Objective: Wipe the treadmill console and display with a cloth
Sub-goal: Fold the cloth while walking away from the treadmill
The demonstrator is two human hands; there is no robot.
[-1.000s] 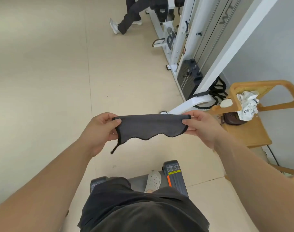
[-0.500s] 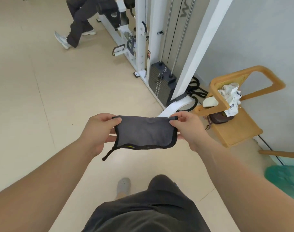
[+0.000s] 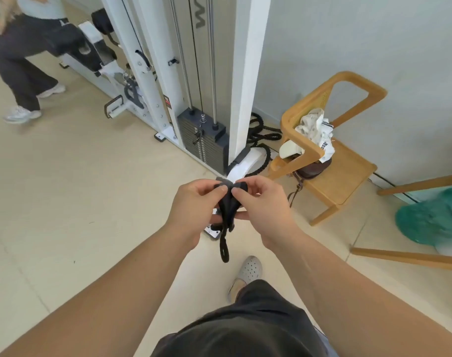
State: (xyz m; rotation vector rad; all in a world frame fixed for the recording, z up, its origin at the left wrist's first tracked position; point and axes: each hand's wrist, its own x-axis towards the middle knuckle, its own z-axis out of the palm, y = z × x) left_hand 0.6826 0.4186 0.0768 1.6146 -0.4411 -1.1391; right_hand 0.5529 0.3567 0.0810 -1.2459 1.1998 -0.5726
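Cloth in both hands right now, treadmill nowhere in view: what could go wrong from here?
1. The dark cloth is bunched between the left hand and right hand, pinched only at its top; a loose cord loop dangles below and might snag on equipment.
2. The person is looking down at the hands while stepping; the wooden chair and black cables by the weight machine lie close ahead, so tripping is possible.

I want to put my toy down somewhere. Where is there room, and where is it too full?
Bare floor spreads left of the hands, between the weight machine and the person's arms. The chair seat's front part is bare; its back holds a bag and crumpled cloth. Ropes crowd the corner behind the machine.
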